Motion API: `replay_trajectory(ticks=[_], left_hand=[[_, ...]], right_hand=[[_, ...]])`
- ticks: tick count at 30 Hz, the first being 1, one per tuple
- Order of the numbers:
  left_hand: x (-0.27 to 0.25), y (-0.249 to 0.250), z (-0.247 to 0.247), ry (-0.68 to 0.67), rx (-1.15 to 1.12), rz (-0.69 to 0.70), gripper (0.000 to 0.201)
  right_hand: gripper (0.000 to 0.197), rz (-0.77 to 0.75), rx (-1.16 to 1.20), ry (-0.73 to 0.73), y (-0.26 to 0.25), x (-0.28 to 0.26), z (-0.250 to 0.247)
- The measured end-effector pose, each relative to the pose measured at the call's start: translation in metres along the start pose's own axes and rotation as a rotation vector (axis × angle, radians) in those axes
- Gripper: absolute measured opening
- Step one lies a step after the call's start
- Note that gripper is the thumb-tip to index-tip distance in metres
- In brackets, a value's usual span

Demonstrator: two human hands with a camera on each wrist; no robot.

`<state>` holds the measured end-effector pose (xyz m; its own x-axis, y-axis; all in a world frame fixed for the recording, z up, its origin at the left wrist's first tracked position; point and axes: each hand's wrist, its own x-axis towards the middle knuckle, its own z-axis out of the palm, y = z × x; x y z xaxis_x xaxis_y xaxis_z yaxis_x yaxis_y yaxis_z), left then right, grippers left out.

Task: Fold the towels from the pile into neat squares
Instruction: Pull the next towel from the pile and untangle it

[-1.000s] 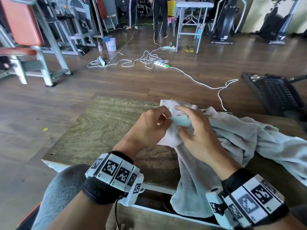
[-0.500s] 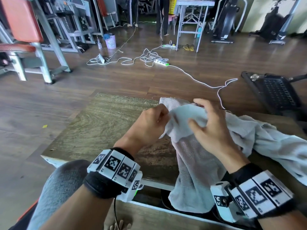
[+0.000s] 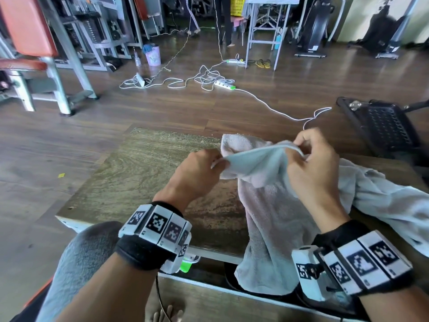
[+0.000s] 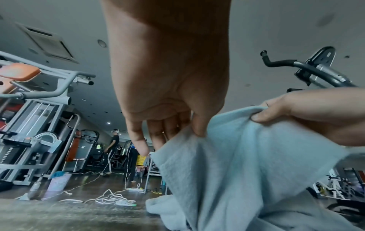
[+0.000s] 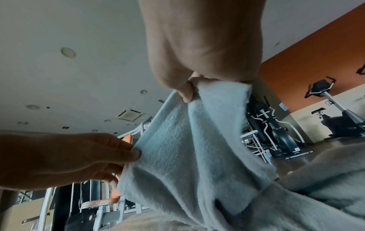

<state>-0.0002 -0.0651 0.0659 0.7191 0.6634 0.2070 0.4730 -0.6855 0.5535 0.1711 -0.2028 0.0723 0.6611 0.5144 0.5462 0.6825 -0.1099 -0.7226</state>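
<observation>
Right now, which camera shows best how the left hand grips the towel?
Left wrist: left hand pinches the light blue towel edge. Right wrist shows it sideways; head view hides its fingertips.

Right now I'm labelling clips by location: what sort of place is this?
Most likely a gym: a weight machine with an orange pad, an exercise bike and an elliptical trainer stand around the wooden table.

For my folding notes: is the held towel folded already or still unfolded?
Unfolded: towel hangs loose and crumpled, one edge stretched between left hand and right hand.
</observation>
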Motion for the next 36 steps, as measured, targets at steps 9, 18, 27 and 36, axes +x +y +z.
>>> replay_trajectory(ticks=[9,18,27,36], left_hand=[[-0.007,0.021,0.016,0.058,-0.232,0.330,0.007],[0.002,0.005,0.016,0.261,-0.213,0.198,0.011],[-0.010,0.034,0.023,0.159,-0.413,0.249,0.024],[-0.002,0.020,0.022,0.073,-0.342,0.256,0.033]], right_hand=[[0.026,-0.275,-0.171,-0.423,0.000,-0.018,0.021],[0.015,-0.170,0.082,-0.236,-0.003,-0.007,0.002],[0.022,-0.250,0.041,-0.246,-0.008,-0.012,0.005],[0.041,-0.100,0.089,-0.020,-0.004,-0.006,-0.004]])
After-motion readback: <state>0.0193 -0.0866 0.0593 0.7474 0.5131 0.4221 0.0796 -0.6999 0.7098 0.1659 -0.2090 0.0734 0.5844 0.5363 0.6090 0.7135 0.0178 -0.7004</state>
